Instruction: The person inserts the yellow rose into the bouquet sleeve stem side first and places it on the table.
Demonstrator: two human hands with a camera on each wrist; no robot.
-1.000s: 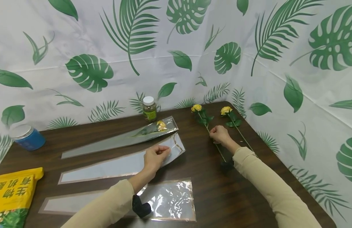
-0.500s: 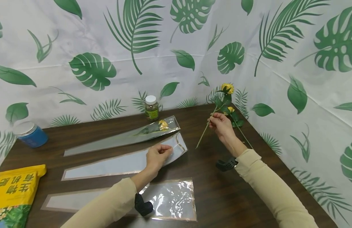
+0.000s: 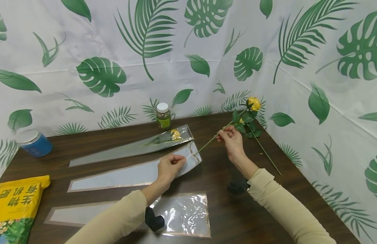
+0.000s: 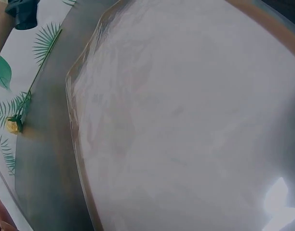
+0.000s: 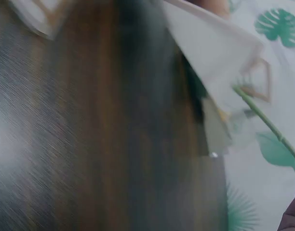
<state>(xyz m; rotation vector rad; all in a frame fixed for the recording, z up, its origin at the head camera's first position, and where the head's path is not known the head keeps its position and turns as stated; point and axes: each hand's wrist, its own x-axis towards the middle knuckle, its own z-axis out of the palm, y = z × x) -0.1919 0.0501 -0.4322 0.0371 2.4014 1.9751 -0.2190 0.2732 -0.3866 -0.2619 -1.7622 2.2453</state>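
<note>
My right hand (image 3: 232, 140) pinches a yellow rose (image 3: 254, 103) by its green stem (image 5: 263, 118), holding it raised and slanted, bloom to the upper right. The stem's lower end reaches the mouth of a clear, gold-edged flower sleeve (image 3: 115, 174), overlapping it in the head view. My left hand (image 3: 169, 167) pinches that sleeve near its wide end, lifting the film from the table; the left wrist view shows the film (image 4: 176, 120) up close. Another yellow rose, its stem (image 3: 269, 157) on the table at right, has its bloom mostly hidden behind the held one.
A filled sleeve (image 3: 115, 154) with one yellow rose (image 3: 175, 135) lies behind. An unfilled sleeve (image 3: 183, 211) lies in front, partly under my left forearm. A white-capped jar (image 3: 163, 117), a blue tub (image 3: 36, 144) and a yellow bag (image 3: 17, 203) stand or lie around the table's edges.
My right hand has lifted the rose off the table and turned it, bringing its stem end left to the sleeve's mouth. My left hand keeps its pinch on the sleeve.
</note>
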